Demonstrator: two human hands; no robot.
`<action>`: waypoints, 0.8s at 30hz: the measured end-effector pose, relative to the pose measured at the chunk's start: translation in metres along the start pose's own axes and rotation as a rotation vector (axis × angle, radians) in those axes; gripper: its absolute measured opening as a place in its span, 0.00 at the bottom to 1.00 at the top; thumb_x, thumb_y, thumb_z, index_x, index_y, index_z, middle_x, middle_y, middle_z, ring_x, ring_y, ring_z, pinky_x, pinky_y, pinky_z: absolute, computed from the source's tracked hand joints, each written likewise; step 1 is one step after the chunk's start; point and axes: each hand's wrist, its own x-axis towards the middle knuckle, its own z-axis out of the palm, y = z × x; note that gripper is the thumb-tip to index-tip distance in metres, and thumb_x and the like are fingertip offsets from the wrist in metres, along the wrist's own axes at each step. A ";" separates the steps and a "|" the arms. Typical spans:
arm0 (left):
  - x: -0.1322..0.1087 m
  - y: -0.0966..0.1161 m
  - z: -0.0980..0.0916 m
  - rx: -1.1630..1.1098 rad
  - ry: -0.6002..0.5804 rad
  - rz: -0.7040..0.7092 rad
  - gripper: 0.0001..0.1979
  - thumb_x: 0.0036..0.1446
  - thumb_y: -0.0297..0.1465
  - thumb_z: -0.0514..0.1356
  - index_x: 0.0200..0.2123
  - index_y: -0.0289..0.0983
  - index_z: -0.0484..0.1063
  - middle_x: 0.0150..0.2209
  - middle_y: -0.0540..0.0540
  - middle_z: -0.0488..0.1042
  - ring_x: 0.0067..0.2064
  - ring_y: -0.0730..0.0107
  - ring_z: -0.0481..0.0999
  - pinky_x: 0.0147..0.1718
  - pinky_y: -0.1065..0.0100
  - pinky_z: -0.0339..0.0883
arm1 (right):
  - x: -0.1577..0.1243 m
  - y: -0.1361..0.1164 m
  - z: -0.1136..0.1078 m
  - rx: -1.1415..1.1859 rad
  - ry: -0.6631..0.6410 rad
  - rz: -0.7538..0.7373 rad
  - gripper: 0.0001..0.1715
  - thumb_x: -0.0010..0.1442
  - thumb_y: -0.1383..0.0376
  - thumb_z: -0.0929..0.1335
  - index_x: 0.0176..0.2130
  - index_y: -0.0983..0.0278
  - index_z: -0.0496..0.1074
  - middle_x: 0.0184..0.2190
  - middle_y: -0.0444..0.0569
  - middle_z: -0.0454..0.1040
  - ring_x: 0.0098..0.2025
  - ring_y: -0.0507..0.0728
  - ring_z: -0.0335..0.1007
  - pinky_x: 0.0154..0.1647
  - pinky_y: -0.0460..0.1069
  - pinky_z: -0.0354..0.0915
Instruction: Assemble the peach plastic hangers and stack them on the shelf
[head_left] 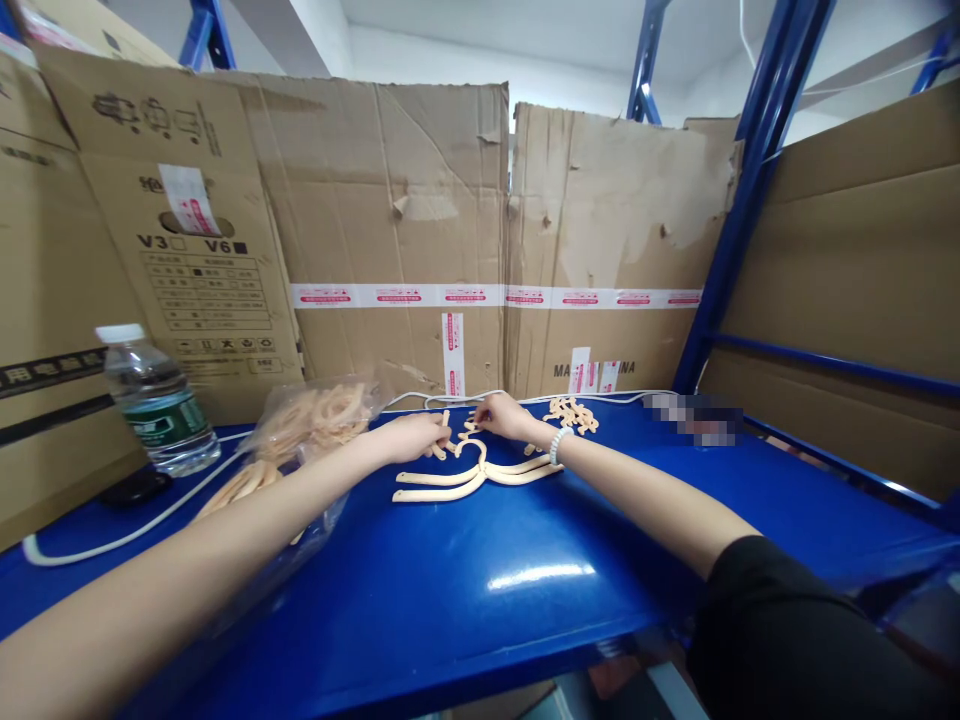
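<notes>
My left hand (415, 438) is closed around a small pale wood-coloured stick (446, 425) standing up between its fingertips. Just across from it, my right hand (506, 416), a beaded bracelet at the wrist, has its fingertips pinched at a small pale piece (470, 426); how much of that piece it grips is partly hidden. In front of both hands lie pale curved strips (435, 494) with holes at their ends, arranged like clothes hangers, with a curved hook (474, 447) at the centre. More small pieces lie partly under my right hand.
A pile of small pale pieces (574, 414) lies right of my hands. On the left are a clear plastic bag (300, 425) of curved parts, a water bottle (161, 405), a black object (136, 489) and a white cable (97, 558). Cardboard (390, 220) walls the back of the blue tabletop (420, 610).
</notes>
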 end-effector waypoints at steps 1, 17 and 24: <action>0.000 0.000 0.000 0.014 0.000 -0.002 0.15 0.63 0.34 0.59 0.51 0.36 0.68 0.50 0.42 0.72 0.45 0.61 0.76 0.41 0.55 0.73 | -0.002 0.001 -0.002 0.024 0.049 0.004 0.17 0.65 0.61 0.66 0.52 0.65 0.68 0.50 0.52 0.70 0.46 0.58 0.71 0.45 0.57 0.70; -0.066 0.077 -0.007 -0.143 0.503 0.025 0.09 0.65 0.29 0.51 0.43 0.37 0.70 0.42 0.45 0.77 0.43 0.63 0.78 0.44 0.62 0.72 | -0.097 -0.035 -0.030 0.861 0.534 0.165 0.23 0.51 0.49 0.71 0.32 0.67 0.73 0.18 0.46 0.73 0.17 0.51 0.67 0.16 0.44 0.58; -0.074 0.100 0.031 -0.947 0.574 -0.123 0.08 0.53 0.35 0.63 0.33 0.37 0.78 0.39 0.44 0.80 0.40 0.61 0.81 0.41 0.64 0.76 | -0.106 -0.057 -0.014 1.059 0.507 0.194 0.21 0.48 0.52 0.72 0.34 0.67 0.72 0.25 0.51 0.78 0.27 0.56 0.76 0.23 0.45 0.66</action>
